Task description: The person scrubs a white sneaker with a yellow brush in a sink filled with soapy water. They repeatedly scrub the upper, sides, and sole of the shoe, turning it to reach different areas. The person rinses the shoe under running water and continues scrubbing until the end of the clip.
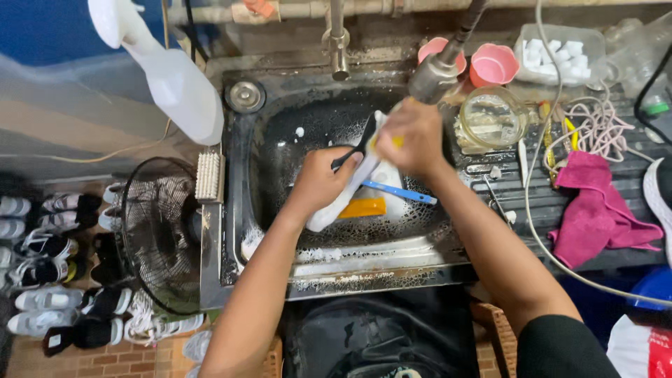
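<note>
at the far left of the frame, rows of shoes (42, 273) sit on the floor, with a black wire fan grille (159, 234) just to their right. in the upper left a white plastic bottle (171, 77) hangs tilted, and below it a white scrub brush (209, 176) rests on the left rim of the steel sink (231, 231). the sink basin is dark and foamy, with a tap (339, 42) above its middle.

in the centre of the frame, over the basin, the left hand (318, 183) grips a white shoe (350, 192), fingers curled round its side and pressed against it. the shoe lies slanted, toe toward the lower left, held above an orange piece (362, 208) and a blue-handled brush (400, 192) that lie in the basin. the right hand (411, 136) is closed over the upper end of the shoe, fingers wrapped tight on something yellow; what it is cannot be told. a spray hose head (435, 73) hangs just above that hand.

to the right, on the drainboard, stand two pink cups (483, 63), a clear glass jar (493, 117), a tray of white cubes (556, 52), a tangle of cords (595, 126) and a magenta cloth (595, 210).
</note>
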